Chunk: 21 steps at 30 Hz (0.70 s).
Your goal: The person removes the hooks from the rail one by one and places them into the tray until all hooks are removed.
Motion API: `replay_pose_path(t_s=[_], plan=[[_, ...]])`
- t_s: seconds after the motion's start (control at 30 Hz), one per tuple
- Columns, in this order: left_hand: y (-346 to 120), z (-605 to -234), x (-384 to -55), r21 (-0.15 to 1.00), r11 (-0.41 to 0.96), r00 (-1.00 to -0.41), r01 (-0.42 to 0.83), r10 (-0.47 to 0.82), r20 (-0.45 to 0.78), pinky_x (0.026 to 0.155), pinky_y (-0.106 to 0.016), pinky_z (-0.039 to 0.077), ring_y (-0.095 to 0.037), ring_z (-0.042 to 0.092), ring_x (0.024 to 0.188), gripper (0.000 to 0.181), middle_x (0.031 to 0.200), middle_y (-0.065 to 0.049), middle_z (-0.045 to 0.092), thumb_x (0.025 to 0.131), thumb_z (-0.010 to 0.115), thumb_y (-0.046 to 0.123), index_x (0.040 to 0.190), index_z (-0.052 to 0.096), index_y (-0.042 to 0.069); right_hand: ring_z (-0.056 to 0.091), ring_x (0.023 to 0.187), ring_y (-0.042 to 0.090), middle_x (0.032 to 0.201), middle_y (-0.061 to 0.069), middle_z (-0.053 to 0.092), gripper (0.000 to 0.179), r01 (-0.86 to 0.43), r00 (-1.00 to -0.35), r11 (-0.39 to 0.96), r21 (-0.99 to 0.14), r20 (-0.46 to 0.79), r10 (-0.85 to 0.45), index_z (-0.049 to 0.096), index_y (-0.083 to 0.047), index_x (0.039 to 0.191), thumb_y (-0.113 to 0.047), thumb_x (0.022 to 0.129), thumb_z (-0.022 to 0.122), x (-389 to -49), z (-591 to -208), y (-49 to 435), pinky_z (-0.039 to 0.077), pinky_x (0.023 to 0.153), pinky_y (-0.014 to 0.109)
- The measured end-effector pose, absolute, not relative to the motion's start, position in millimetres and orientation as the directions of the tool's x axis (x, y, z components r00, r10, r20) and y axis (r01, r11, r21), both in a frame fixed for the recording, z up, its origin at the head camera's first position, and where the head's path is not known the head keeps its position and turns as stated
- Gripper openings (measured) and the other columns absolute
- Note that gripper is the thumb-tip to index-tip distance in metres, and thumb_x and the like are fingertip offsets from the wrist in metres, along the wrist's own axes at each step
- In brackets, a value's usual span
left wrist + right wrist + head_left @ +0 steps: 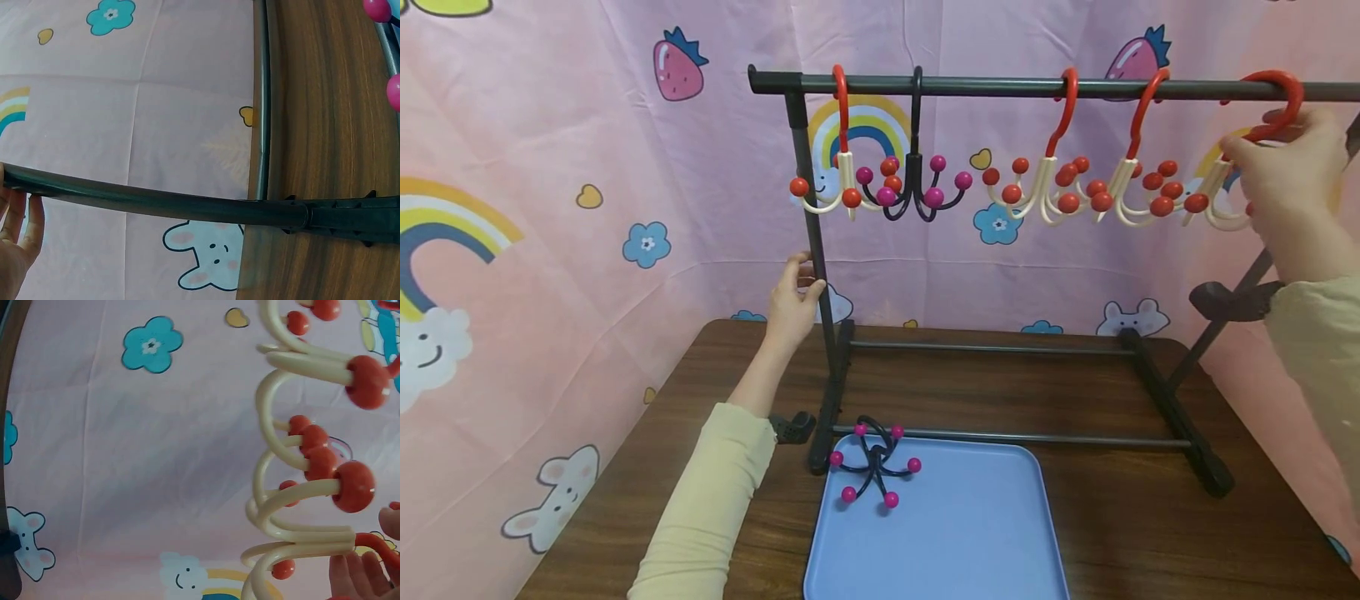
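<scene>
My left hand grips the left upright post of a dark clothes rack, also seen as a post in the left wrist view. At the rail's right end my right hand holds a cream claw hanger with red ball tips by its red hook, which loops over the rail. In the right wrist view that hanger's cream stem lies beside my fingers. More red-and-cream hangers and a black hanger with pink balls hang along the rail.
Another black hanger with pink balls rests on the left back part of a blue tray. The rack's feet and lower bars stand on the brown wooden table. A patterned cloth hangs behind.
</scene>
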<state>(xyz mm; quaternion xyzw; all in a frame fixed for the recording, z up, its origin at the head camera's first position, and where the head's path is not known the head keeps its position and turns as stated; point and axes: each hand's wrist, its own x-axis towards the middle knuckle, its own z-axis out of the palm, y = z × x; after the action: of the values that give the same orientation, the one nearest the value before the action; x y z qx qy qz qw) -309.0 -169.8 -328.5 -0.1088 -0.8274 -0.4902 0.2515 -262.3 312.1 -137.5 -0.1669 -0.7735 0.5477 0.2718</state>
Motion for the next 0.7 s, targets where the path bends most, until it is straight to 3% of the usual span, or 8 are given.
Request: replay_pose_path(t_s=[0.1,0.17,0.27,0.33,0.5,0.57,0.63,0.7], plan=[[-169,-329,-308,0.761,0.493,-0.854,0.422,-0.065,0.516,0.085,-0.039,0.050,-0.028,0.057,0.102,0.039,0.111,-0.015,0.056,0.090,0.054,0.008,0.127,0.042,0.012,0.042,0.087,-0.003,0.099,-0.021,0.042,0.045,-0.045,-0.788,0.319,-0.947,0.231,0.571,0.042,-0.034,0.114,-0.031,0.078,0.068,-265,-138,309,0.041,0.096,0.026],[-168,-328,-307,0.762,0.493,-0.856,0.420,-0.064,0.513,0.086,-0.039,0.050,-0.028,0.057,0.102,0.039,0.111,-0.015,0.056,0.090,0.054,0.008,0.127,0.042,0.012,0.042,0.087,-0.003,0.096,-0.021,0.042,0.039,-0.045,-0.779,0.323,-0.945,0.236,0.581,0.043,-0.034,0.112,-0.027,0.081,0.065,-265,-139,307,0.039,0.098,0.026],[-168,-328,-307,0.764,0.489,-0.857,0.421,-0.062,0.512,0.086,-0.039,0.050,-0.029,0.057,0.103,0.039,0.112,-0.016,0.056,0.090,0.054,0.008,0.127,0.042,0.011,0.043,0.079,-0.003,0.093,-0.021,0.041,0.034,-0.040,-0.776,0.355,-0.934,0.253,0.578,0.042,-0.033,0.111,-0.024,0.084,0.062,-266,-138,307,0.047,0.082,0.019],[-168,-327,-306,0.765,0.488,-0.858,0.420,-0.061,0.510,0.086,-0.039,0.050,-0.029,0.056,0.103,0.039,0.112,-0.016,0.056,0.090,0.054,0.008,0.127,0.042,0.011,0.044,0.074,-0.003,0.091,-0.021,0.041,0.033,-0.046,-0.775,0.366,-0.929,0.265,0.574,0.042,-0.033,0.111,-0.022,0.086,0.060,-266,-137,308,0.045,0.065,0.011],[-168,-326,-306,0.768,0.494,-0.865,0.407,-0.061,0.498,0.088,-0.039,0.049,-0.029,0.055,0.105,0.039,0.114,-0.015,0.055,0.091,0.053,0.010,0.128,0.040,0.012,0.049,0.065,-0.005,0.089,-0.019,0.043,0.031,-0.097,-0.778,0.350,-0.932,0.290,0.556,0.041,-0.032,0.108,-0.015,0.088,0.057,-268,-134,312,0.041,0.046,0.007],[-169,-326,-306,0.769,0.497,-0.868,0.402,-0.062,0.493,0.088,-0.039,0.049,-0.028,0.055,0.106,0.039,0.114,-0.015,0.055,0.091,0.053,0.011,0.128,0.040,0.013,0.051,0.070,-0.006,0.093,-0.020,0.043,0.030,-0.111,-0.779,0.362,-0.925,0.307,0.547,0.040,-0.032,0.109,-0.015,0.089,0.054,-266,-132,314,0.041,0.043,0.008],[-169,-326,-307,0.770,0.498,-0.869,0.399,-0.064,0.491,0.088,-0.039,0.049,-0.028,0.055,0.106,0.039,0.114,-0.014,0.055,0.091,0.053,0.011,0.128,0.040,0.014,0.052,0.081,-0.006,0.100,-0.021,0.043,0.032,-0.098,-0.774,0.391,-0.915,0.317,0.548,0.040,-0.034,0.114,-0.019,0.090,0.053,-262,-130,315,0.050,0.058,0.013],[-169,-326,-306,0.770,0.498,-0.868,0.400,-0.064,0.493,0.088,-0.039,0.049,-0.028,0.056,0.106,0.039,0.114,-0.015,0.055,0.091,0.054,0.011,0.128,0.041,0.013,0.049,0.085,-0.006,0.107,-0.023,0.042,0.034,-0.058,-0.771,0.434,-0.899,0.317,0.553,0.037,-0.037,0.120,-0.027,0.090,0.051,-257,-129,315,0.049,0.058,0.013]])
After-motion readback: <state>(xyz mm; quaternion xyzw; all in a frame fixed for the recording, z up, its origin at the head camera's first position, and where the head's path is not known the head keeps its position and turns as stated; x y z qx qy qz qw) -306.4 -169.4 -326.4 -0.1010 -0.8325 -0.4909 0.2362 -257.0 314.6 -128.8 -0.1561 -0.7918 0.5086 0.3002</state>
